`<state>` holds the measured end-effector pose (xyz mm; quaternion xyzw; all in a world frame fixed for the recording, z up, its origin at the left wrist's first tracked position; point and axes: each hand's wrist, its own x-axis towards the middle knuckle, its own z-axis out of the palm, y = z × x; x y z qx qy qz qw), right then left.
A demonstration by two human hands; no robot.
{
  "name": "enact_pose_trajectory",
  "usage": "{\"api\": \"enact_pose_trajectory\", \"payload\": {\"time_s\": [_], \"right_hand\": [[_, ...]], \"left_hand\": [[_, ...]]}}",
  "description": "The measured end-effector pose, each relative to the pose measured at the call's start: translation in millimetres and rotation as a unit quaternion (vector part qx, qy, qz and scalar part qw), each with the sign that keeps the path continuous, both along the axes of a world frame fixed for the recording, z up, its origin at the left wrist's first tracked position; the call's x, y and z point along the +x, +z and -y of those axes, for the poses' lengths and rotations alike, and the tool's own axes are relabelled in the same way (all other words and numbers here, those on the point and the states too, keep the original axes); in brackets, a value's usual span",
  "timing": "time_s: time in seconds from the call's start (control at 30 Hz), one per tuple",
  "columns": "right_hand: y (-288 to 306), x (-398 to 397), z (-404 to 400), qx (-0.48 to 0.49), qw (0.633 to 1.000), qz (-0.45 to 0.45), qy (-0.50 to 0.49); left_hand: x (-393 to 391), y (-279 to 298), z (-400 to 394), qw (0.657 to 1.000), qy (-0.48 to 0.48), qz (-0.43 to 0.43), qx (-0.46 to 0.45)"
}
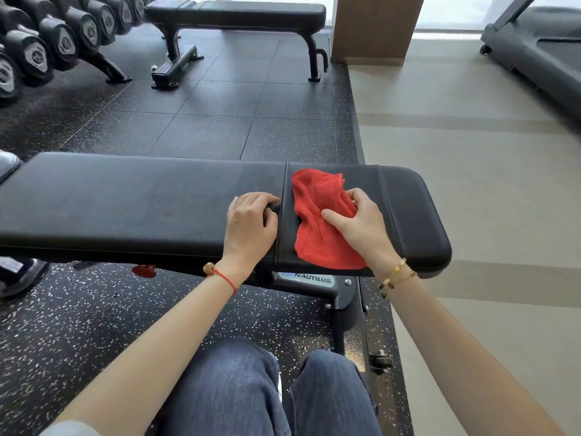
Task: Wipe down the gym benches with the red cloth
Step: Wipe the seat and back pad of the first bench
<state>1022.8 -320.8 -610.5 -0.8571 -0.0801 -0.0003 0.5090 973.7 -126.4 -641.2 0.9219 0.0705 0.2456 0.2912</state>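
Observation:
A black padded gym bench runs across the view in front of me. The red cloth lies crumpled on its short right-hand seat pad. My right hand presses on the cloth, thumb and fingers pinching its folds. My left hand rests on the long pad right beside the gap between the two pads, fingers curled down at the pad's edge, holding nothing loose. A second black bench stands farther back.
A rack of black dumbbells fills the upper left. A wooden pillar stands behind the second bench, and a treadmill sits at the upper right on the beige floor. My knees are just below the bench frame.

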Motion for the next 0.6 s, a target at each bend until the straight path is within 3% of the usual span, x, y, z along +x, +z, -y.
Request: {"api": "enact_pose_trajectory", "payload": {"time_s": [0.27,0.6], "right_hand": [[26.4,4.2,-11.1,0.045,0.992,-0.12,-0.009],[176.1,-42.2,-13.2,0.102,0.974,-0.197,-0.055]], "left_hand": [[-10.6,34.4,-5.9,0.997,-0.008,-0.073,0.024],[-54.3,195.8,-29.6,0.988,-0.023,-0.151,0.039]]}}
